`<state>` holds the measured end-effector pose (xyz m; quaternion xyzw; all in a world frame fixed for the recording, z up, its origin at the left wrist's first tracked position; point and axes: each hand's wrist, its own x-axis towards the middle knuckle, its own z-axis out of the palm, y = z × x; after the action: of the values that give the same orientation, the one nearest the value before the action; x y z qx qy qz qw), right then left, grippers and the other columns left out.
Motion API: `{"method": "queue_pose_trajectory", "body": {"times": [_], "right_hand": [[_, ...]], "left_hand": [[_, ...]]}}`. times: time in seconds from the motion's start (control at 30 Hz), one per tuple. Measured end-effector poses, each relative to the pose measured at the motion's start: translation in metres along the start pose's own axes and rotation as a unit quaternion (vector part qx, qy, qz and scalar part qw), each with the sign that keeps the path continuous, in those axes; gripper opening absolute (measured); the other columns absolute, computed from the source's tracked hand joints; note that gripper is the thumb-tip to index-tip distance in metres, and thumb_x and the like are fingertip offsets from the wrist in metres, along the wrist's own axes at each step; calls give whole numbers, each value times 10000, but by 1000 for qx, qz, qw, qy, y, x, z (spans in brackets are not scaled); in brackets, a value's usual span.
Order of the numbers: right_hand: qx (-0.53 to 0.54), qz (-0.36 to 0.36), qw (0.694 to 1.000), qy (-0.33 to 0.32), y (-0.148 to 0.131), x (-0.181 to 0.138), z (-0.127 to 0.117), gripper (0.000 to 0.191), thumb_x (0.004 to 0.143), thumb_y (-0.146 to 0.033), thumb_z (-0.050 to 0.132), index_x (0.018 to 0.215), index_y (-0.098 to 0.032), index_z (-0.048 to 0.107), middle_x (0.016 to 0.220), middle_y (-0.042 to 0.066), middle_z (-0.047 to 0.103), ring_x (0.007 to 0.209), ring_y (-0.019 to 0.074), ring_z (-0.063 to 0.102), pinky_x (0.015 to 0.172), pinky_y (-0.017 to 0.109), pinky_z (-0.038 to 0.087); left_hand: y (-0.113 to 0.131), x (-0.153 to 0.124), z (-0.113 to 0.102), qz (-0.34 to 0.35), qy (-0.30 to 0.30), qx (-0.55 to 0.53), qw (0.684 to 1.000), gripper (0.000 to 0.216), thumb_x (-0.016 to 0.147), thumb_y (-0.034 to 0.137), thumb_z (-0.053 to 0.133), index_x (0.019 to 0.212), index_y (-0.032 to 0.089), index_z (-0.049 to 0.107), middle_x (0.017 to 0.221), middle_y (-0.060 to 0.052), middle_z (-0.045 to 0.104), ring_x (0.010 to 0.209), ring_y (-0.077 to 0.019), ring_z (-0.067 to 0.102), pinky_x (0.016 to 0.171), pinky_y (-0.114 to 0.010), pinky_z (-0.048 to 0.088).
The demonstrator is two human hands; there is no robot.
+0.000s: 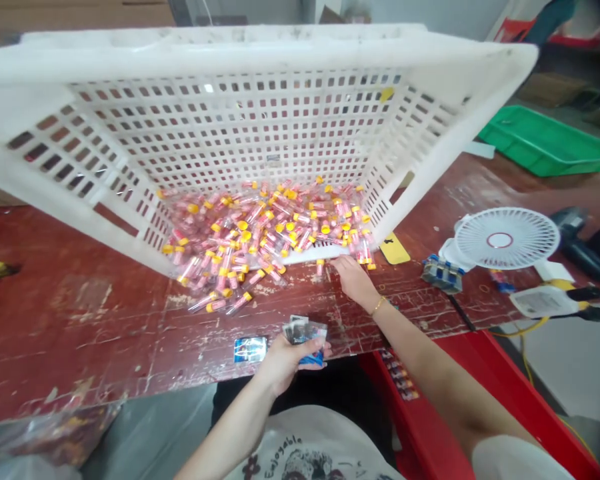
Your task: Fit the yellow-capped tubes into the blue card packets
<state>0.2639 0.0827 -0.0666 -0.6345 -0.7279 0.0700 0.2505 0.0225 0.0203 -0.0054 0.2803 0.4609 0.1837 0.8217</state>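
Observation:
Several small clear and blue plastic packets (306, 332) are fanned out in my left hand (283, 363), thumb pressed over them. A similar blue packet (250, 349) lies flat on the table just to its left. My right hand (354, 281) reaches to the front edge of a white plastic basket (280, 48), its fingers stretched leftward and nothing visible in them. Close to those fingertips is a small clear tube with a yellow cap and pink contents (320, 268). Many like it, a heap of yellow-capped tubes (260, 230), spill from the tilted basket onto the table.
The worn red table (130, 327) carries a yellow tag (395, 249), a bundle of blue-topped items (443, 273), a white fan (507, 237) and a white bottle-like object (543, 301) on the right. Behind them is a green tray (550, 143). A red bin (460, 393) stands below the edge.

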Motion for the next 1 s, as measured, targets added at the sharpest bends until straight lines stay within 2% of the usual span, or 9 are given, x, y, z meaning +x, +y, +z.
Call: {"method": "queue_pose_trajectory", "body": {"times": [0.17, 0.27, 0.4, 0.47, 0.6, 0.7, 0.77, 0.9, 1.0], "right_hand": [[167, 69, 981, 70, -22, -29, -29, 313, 918, -267, 458, 1202, -240, 587, 1116, 85, 591, 1028, 217, 573, 939, 413, 471], [350, 142, 926, 27, -53, -46, -52, 269, 898, -339, 527, 1140, -250, 605, 1040, 50, 612, 953, 179, 609, 879, 367, 500], [516, 151, 843, 32, -87, -53, -73, 308, 805, -304, 673, 1045, -253, 487, 932, 18, 654, 879, 172, 645, 790, 356, 541], [513, 136, 847, 41, -96, -52, -80, 277, 793, -278, 687, 957, -243, 466, 944, 30, 656, 857, 175, 647, 755, 348, 551], [377, 78, 923, 14, -104, -47, -87, 185, 809, -263, 663, 902, -224, 509, 925, 51, 639, 771, 161, 627, 692, 309, 536], [331, 51, 942, -23, -105, -43, -86, 161, 812, -279, 656, 896, -224, 531, 873, 38, 637, 749, 158, 616, 685, 301, 519], [374, 81, 923, -42, -103, -42, -81, 193, 793, -303, 677, 879, -222, 525, 853, 28, 641, 752, 158, 620, 699, 304, 522], [491, 177, 851, -61, -96, -47, -65, 240, 782, -354, 682, 832, -209, 497, 770, 2, 642, 704, 142, 627, 682, 292, 528], [514, 180, 835, -77, -102, -61, -56, 234, 793, -364, 664, 894, -201, 528, 867, 26, 633, 771, 139, 621, 703, 281, 532]], "left_hand": [[2, 4, 1, 13, 27, -30, 999, 417, 564, 384, 844, 839, 115, 682, 698, -54, 683, 687, -207, 673, 596, -333, 567], [2, 6, 5, 17, 5, -13, 1000, 412, 587, 402, 827, 845, 113, 688, 756, -86, 713, 711, -211, 689, 629, -314, 555], [1, 7, 8, 51, -4, 9, 999, 394, 495, 344, 877, 725, 90, 684, 635, -68, 696, 595, -172, 666, 610, -268, 530], [2, 6, 8, 57, -4, 19, 998, 380, 477, 322, 884, 698, 92, 678, 601, -44, 677, 552, -155, 647, 576, -254, 523], [6, 3, 10, 65, -1, 45, 997, 340, 493, 297, 878, 690, 108, 676, 567, -15, 653, 530, -139, 629, 553, -245, 522], [6, 2, 11, 65, -1, 61, 996, 336, 495, 308, 876, 683, 107, 682, 565, -19, 654, 528, -147, 634, 558, -257, 531], [6, 1, 11, 68, -6, 63, 996, 350, 495, 329, 875, 686, 104, 687, 571, -29, 661, 533, -157, 640, 562, -266, 535], [3, 0, 15, 64, -22, 18, 998, 420, 585, 407, 826, 839, 94, 711, 754, -106, 725, 672, -204, 686, 629, -300, 555], [4, 2, 21, 22, -26, -49, 998, 432, 645, 422, 791, 923, 102, 704, 855, -133, 734, 744, -225, 696, 653, -326, 567]]}}
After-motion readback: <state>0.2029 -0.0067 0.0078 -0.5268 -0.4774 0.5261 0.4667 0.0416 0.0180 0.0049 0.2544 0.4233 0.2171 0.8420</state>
